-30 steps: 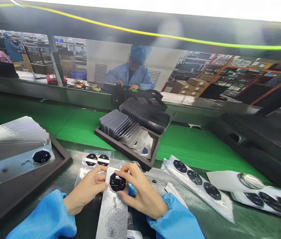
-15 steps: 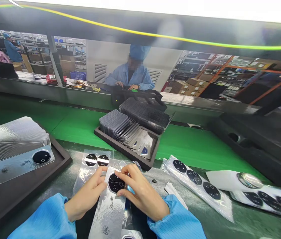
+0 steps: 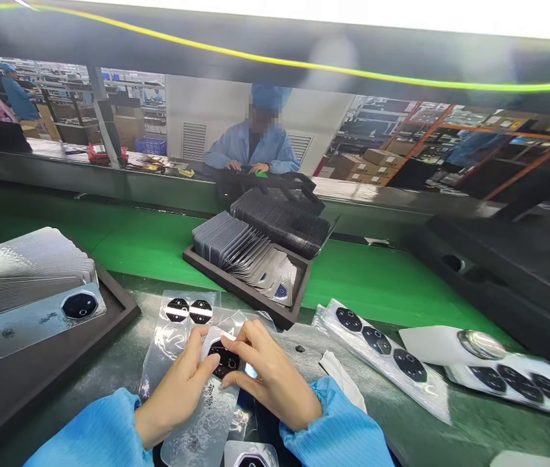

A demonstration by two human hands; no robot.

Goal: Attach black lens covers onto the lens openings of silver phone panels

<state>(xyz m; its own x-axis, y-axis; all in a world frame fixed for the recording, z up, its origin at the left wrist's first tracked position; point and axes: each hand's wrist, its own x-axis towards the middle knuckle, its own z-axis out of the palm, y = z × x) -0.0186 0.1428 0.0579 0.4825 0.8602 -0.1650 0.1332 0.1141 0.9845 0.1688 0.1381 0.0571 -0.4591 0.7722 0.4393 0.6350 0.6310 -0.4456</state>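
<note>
A silvery phone back cover (image 3: 202,421) with dark lettering lies tilted between my two hands at the bottom middle. My left hand (image 3: 182,383) grips its upper left edge, the thumb resting on the black octagonal camera plate (image 3: 224,358). From the other side, my right hand (image 3: 268,373) pinches the plate's right edge with thumb and bent fingers. Part of the plate is covered by fingers. Below, another cover (image 3: 251,454) with an octagonal camera area shows at the frame's lower edge. A clear plastic sheet (image 3: 158,350) with two black octagonal plates lies behind my left hand.
A dark tray (image 3: 289,318) full of upright covers stands on the green belt (image 3: 377,272). Left is another tray (image 3: 80,363) with stacked covers. Bagged camera plates (image 3: 377,347) and a round metal piece (image 3: 482,344) lie right. A co-worker (image 3: 255,143) sits opposite.
The cover has tilted and shifted slightly left and down. My left thumb has moved from the cover's edge onto the camera plate; my right hand keeps its pinch.
</note>
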